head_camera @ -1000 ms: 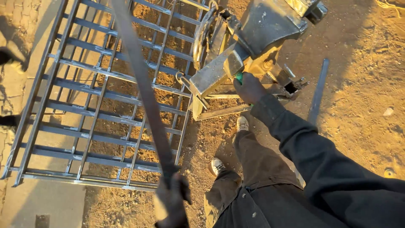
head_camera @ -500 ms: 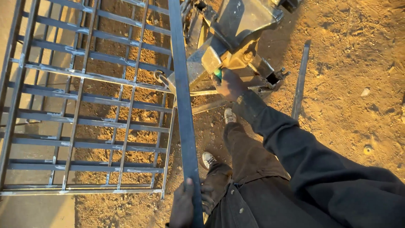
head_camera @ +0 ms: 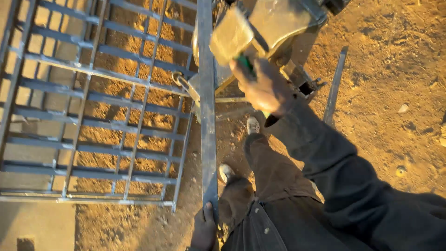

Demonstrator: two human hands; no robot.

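My left hand [head_camera: 204, 228] grips the near end of a long flat steel bar [head_camera: 206, 107] that runs straight away from me, up the middle of the view. Its far end passes into a metal cut-off machine [head_camera: 274, 21] at the top. My right hand [head_camera: 262, 86] is closed on the machine's green-tipped handle [head_camera: 244, 62], just right of the bar. My dark sleeve stretches from the lower right up to that hand. My legs and shoes stand on the dirt below the machine.
A welded grey steel grille [head_camera: 93, 116] lies flat on the sandy ground to the left of the bar. A loose flat metal strip [head_camera: 335, 86] lies on the dirt to the right. A pale concrete patch [head_camera: 37, 225] shows at the bottom left.
The bar has swung from a slant to straight ahead. The view has closed in on the machine. My right hand on the handle has come nearer and lower; my left hand kept its grip.
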